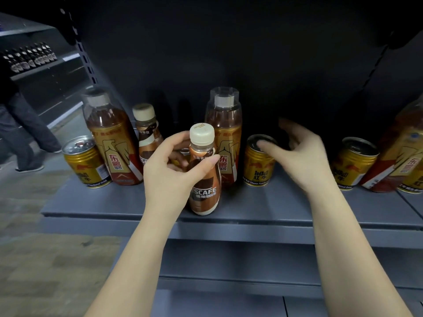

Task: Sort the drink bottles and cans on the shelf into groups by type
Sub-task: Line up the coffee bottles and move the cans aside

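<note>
My left hand (pixel 168 167) grips a brown Nescafe coffee bottle (pixel 204 179) with a cream cap, near the front of the grey shelf (pixel 96 202). A second Nescafe bottle (pixel 146 133) stands behind it to the left. Two tall amber energy-drink bottles stand upright, one at the left (pixel 109 138) and one in the middle (pixel 226 133). My right hand (pixel 297 152), fingers spread, hovers by the top of a gold Red Bull can (pixel 258 165); contact is unclear. More gold cans stand at the left (pixel 84 161) and right (pixel 352 163).
At the far right edge stand another amber bottle (pixel 402 152) and part of a gold can (pixel 412 184). A lower grey shelf (pixel 229 266) lies below. To the left, a person's legs (pixel 20 133) are in the aisle, beside a shelf with dark bottles (pixel 29 58).
</note>
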